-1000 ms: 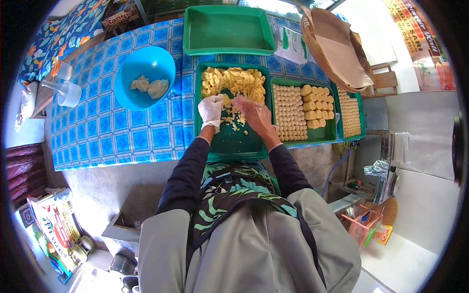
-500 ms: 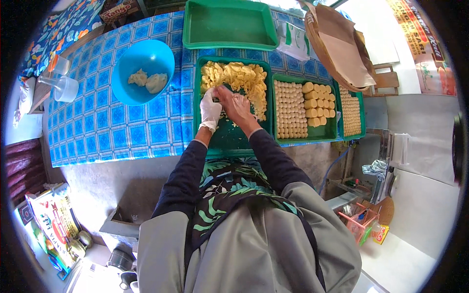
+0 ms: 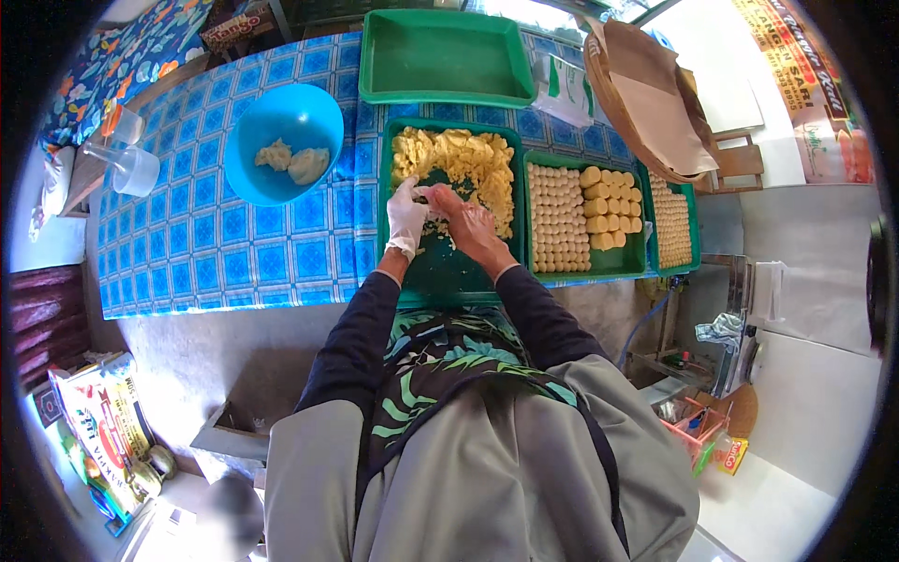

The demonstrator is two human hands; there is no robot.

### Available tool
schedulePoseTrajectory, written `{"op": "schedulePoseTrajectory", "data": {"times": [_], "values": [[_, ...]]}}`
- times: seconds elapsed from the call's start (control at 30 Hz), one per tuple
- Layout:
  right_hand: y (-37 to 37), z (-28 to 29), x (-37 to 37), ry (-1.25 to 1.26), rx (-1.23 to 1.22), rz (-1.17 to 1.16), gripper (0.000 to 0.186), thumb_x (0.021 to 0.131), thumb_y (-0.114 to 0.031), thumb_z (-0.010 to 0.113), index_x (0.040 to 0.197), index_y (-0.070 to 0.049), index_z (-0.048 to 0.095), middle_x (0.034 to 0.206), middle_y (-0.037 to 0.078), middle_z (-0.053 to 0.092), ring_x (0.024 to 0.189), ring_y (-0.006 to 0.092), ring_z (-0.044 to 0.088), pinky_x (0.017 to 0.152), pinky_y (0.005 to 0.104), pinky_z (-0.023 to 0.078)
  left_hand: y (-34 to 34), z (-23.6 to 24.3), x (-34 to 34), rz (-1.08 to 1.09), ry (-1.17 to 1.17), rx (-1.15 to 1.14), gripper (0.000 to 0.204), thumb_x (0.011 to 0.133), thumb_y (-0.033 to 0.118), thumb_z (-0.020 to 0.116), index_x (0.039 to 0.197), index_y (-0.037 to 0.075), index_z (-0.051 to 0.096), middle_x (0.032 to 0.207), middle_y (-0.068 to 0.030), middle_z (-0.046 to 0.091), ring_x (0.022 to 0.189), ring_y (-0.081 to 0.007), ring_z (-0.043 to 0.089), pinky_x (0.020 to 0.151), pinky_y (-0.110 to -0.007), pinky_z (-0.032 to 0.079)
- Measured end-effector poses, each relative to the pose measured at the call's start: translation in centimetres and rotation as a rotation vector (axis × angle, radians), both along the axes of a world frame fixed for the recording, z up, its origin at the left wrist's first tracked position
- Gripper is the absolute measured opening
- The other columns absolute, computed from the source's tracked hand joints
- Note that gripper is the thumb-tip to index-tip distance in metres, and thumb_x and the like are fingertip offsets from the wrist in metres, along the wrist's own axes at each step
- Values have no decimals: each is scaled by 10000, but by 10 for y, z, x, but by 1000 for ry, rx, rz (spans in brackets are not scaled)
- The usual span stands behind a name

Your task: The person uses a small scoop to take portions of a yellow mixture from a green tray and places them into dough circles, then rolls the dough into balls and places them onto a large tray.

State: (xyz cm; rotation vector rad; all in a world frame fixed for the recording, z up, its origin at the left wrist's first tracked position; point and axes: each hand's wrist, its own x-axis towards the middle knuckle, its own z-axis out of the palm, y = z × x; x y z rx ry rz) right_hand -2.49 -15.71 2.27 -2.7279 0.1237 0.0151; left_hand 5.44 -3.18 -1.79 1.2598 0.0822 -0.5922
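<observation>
My left hand [image 3: 405, 223], in a white glove, is over the left part of a green tray [image 3: 440, 276]. Its fingers are curled together, facing my right hand [image 3: 471, 225], whose fingers are closed too. The fingertips of both hands meet or nearly meet; whatever lies between them is too small and hidden to make out. Beyond the hands, a crumbly yellow mass [image 3: 459, 150] lines the far and right sides of the tray. Loose crumbs [image 3: 440, 228] are scattered on the tray's dark bottom beneath my hands.
Right of my tray, another green tray holds rows of small pale balls [image 3: 559, 220] and larger yellow rounds [image 3: 613, 201]; beyond it is a tray of small balls [image 3: 671, 225]. A blue bowl [image 3: 281, 108] with pale dough [image 3: 307, 166] stands left. At the back are a green tray [image 3: 445, 61] and a paper-lined basket [image 3: 646, 98].
The whole view has shifted slightly. My hands stay over the same tray, and their fingers have moved a little apart from the closer clasp before.
</observation>
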Motion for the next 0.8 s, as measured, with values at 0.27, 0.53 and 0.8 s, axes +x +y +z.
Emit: {"op": "schedulePoseTrajectory", "data": {"times": [0.27, 0.53, 0.8], "values": [[-9, 4, -13, 141, 154, -98, 420, 878, -118, 517, 1289, -173, 580, 941, 243, 668, 861, 433, 641, 678, 525, 494, 3, -4, 6, -167, -392, 286, 535, 755, -24, 539, 1287, 9, 581, 1136, -189, 638, 812, -249, 676, 726, -306, 540], [-32, 18, -40, 167, 323, -203, 303, 930, -256, 550, 1208, -205, 660, 1062, 198, 663, 922, 392, 648, 762, 466, 507, -11, 11, 26, -709, -1127, 618, 383, 753, 80, 636, 1101, 220, 715, 951, -174, 574, 898, -390, 593, 768, -410, 477], [-21, 27, -48, -28, 312, -252, 307, 941, -247, 542, 1225, -178, 639, 1069, 200, 661, 948, 378, 643, 774, 424, 506, -2, 0, 13, -339, -740, 844, 536, 574, 213, 828, 1059, 32, 687, 931, -167, 671, 875, -324, 643, 793, -402, 512]]}}
